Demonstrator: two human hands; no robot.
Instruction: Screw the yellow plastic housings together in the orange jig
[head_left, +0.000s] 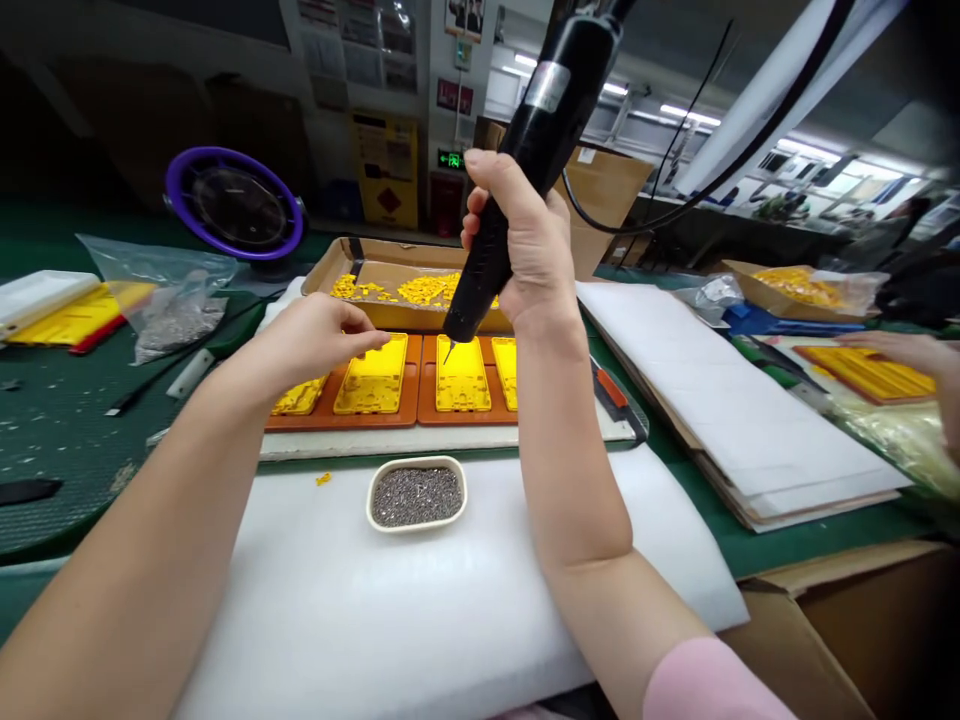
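Observation:
My right hand (532, 230) is wrapped round a black electric screwdriver (562, 90) that slants down to the left. Its thin bit points at a yellow plastic shell (463, 385); I cannot tell whether it touches. My left hand (319, 340) hovers over another yellow shell (373, 385), with thumb and fingertips pinched together; anything between them is too small to make out. The shells lie in orange-brown trays (417, 385), the rightmost partly behind my right wrist. In front stands a cream dish (370, 505) full of small metal screws (418, 497).
Behind the trays, a cardboard box (322, 272) holds small yellow parts. A purple-rimmed fan (234, 203) and a clear bag (176, 320) are at left. White sheets (720, 390) are stacked at right, beyond which another person's hand (900, 350) reaches in. A small yellow piece (323, 479) lies near the dish.

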